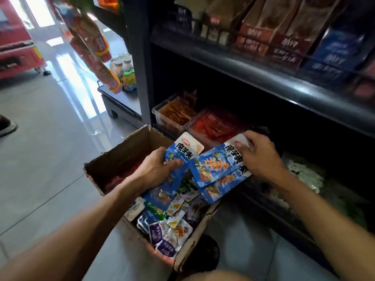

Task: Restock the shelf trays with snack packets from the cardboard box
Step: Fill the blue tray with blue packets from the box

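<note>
An open cardboard box (121,157) stands on the floor against the bottom shelf, with several small snack packets (172,230) in blue, purple, green and white piled at its near end. My left hand (156,169) grips a bunch of blue packets (178,157) above the box. My right hand (259,157) pinches the white top end of two or three more blue packets (215,167), held over the box's right edge. On the bottom shelf sit clear trays: one with orange packets (176,114), one with red packets (215,126).
A dark upper shelf (263,78) with brown and blue bags overhangs the trays. White and green packets (304,175) lie on the bottom shelf to the right. Bottles (125,72) stand on a low grey platform at the shelf end. A shoe (6,126) shows at the left edge.
</note>
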`<state>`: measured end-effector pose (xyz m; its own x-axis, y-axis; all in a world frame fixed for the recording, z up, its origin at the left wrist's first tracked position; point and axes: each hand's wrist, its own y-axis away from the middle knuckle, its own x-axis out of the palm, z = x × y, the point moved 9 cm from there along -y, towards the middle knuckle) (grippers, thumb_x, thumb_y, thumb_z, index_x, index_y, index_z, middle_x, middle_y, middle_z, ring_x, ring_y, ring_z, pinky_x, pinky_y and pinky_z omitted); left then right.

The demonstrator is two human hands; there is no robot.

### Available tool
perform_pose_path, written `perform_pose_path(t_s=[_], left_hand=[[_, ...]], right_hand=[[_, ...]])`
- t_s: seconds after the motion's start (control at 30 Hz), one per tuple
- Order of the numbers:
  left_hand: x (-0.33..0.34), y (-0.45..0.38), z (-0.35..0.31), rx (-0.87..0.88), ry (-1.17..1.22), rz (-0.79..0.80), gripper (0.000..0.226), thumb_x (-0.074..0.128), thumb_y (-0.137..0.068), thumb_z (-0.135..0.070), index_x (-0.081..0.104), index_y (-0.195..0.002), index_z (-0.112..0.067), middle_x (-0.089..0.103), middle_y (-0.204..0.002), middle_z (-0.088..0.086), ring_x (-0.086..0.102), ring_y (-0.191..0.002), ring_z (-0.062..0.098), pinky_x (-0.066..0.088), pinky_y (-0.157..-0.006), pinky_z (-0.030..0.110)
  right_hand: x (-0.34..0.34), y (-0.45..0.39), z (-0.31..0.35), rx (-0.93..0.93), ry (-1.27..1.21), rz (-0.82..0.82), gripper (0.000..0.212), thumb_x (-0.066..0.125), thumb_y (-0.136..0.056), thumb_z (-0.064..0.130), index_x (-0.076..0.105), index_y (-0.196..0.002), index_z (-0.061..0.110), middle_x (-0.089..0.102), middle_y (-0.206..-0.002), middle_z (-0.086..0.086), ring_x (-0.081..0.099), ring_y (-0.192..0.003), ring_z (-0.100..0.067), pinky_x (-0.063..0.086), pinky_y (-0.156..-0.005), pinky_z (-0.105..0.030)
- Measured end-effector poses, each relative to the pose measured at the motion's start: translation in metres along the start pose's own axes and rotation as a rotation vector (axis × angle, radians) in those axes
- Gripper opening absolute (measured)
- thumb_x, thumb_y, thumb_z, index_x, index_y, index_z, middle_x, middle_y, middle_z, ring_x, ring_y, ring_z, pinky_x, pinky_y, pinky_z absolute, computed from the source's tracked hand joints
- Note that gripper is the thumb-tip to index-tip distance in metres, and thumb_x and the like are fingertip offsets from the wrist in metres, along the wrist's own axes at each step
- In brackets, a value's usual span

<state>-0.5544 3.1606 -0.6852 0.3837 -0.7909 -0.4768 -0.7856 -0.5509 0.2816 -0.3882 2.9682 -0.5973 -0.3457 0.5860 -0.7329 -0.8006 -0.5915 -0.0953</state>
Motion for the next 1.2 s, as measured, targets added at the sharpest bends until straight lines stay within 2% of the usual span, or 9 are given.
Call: perform_pose_path(t_s=[0.1, 0.27, 0.37, 0.47, 0.63, 0.77, 0.9, 1.07, 1.2], left_hand=[[0.013, 0.013, -0.039, 0.067, -0.047, -0.004, 0.027, 0.07, -0.089, -0.037, 0.055, -0.101, -0.019, 0.07, -0.089, 0.001, 0.068, -0.066, 0.013, 0.056, -0.057, 0.032], [0.041, 0.041, -0.128, 0.242, 0.115, 0.109, 0.073, 0.064, -0.094, -0.018, 0.019, -0.15, -0.036, 0.061, -0.11, -0.017, 0.068, -0.091, 0.014, 0.058, -0.077, 0.037], [0.06, 0.066, -0.192, 0.364, 0.068, 0.176, 0.03, 0.055, -0.096, -0.003, 0.061, -0.111, -0.028, 0.068, -0.091, -0.005, 0.064, -0.063, 0.005, 0.054, -0.056, 0.022], [0.093, 0.095, -0.231, 0.298, 0.155, 0.317, 0.029, 0.046, -0.097, 0.004, 0.064, -0.079, -0.009, 0.06, -0.053, -0.005, 0.049, -0.036, 0.0, 0.039, -0.038, 0.013], [0.156, 0.154, -0.281, 0.101, 0.49, 0.68, 0.044, 0.048, -0.095, -0.047, 0.069, -0.083, -0.01, 0.072, -0.072, 0.006, 0.068, -0.061, 0.018, 0.054, -0.058, 0.022], [0.188, 0.19, -0.303, 0.126, 0.472, 0.87, 0.03, 0.072, -0.072, -0.035, 0.075, -0.084, -0.008, 0.072, -0.083, 0.013, 0.068, -0.071, 0.026, 0.054, -0.075, 0.034], [0.209, 0.206, -0.328, 0.289, 0.252, 0.803, 0.011, 0.073, -0.085, -0.017, 0.074, -0.089, -0.007, 0.074, -0.091, 0.016, 0.069, -0.078, 0.029, 0.055, -0.082, 0.042], [0.221, 0.223, -0.361, 0.453, 0.184, 0.73, 0.015, 0.07, -0.09, -0.016, 0.072, -0.1, -0.004, 0.075, -0.099, 0.016, 0.071, -0.091, 0.032, 0.057, -0.089, 0.047], [0.227, 0.234, -0.384, 0.53, 0.181, 0.67, 0.018, 0.071, -0.088, -0.012, 0.069, -0.105, -0.006, 0.076, -0.097, 0.01, 0.073, -0.089, 0.03, 0.057, -0.087, 0.049]], right_hand=[[-0.048, 0.016, 0.007, -0.015, -0.007, -0.069, 0.016, 0.06, -0.095, 0.02, 0.057, -0.08, 0.024, 0.06, -0.074, 0.007, 0.055, -0.069, -0.006, 0.037, -0.058, -0.019], [-0.138, 0.047, 0.016, -0.07, -0.047, -0.216, 0.016, 0.061, -0.095, 0.02, 0.059, -0.079, 0.019, 0.058, -0.068, 0.011, 0.053, -0.064, -0.005, 0.043, -0.053, -0.025], [-0.187, 0.068, 0.015, -0.083, -0.079, -0.223, 0.016, 0.061, -0.095, 0.018, 0.058, -0.079, 0.018, 0.06, -0.07, 0.01, 0.056, -0.066, -0.013, 0.047, -0.057, -0.032], [-0.229, 0.09, 0.017, -0.116, -0.076, -0.219, 0.011, 0.062, -0.094, 0.013, 0.06, -0.085, 0.009, 0.063, -0.079, -0.007, 0.055, -0.073, -0.015, 0.042, -0.066, -0.033], [-0.285, 0.124, 0.026, -0.153, -0.083, -0.241, 0.006, 0.061, -0.094, 0.005, 0.064, -0.088, 0.007, 0.065, -0.082, -0.009, 0.058, -0.076, -0.014, 0.044, -0.067, -0.029], [-0.314, 0.15, 0.026, -0.151, -0.093, -0.22, 0.024, 0.06, -0.095, 0.006, 0.06, -0.078, 0.024, 0.059, -0.073, 0.008, 0.054, -0.068, -0.003, 0.042, -0.059, -0.018], [-0.345, 0.174, 0.019, -0.121, -0.067, -0.279, 0.025, 0.061, -0.095, 0.01, 0.06, -0.08, 0.03, 0.062, -0.078, 0.012, 0.059, -0.075, -0.002, 0.049, -0.06, -0.019], [-0.39, 0.209, -0.004, 0.012, -0.187, -0.523, 0.016, 0.075, -0.086, 0.028, 0.064, -0.094, 0.019, 0.068, -0.09, 0.005, 0.065, -0.078, -0.006, 0.051, -0.061, -0.021], [-0.392, 0.226, -0.024, 0.195, -0.225, -0.419, 0.023, 0.063, -0.092, 0.044, 0.063, -0.097, 0.022, 0.069, -0.084, 0.008, 0.066, -0.067, 0.002, 0.053, -0.054, -0.023]])
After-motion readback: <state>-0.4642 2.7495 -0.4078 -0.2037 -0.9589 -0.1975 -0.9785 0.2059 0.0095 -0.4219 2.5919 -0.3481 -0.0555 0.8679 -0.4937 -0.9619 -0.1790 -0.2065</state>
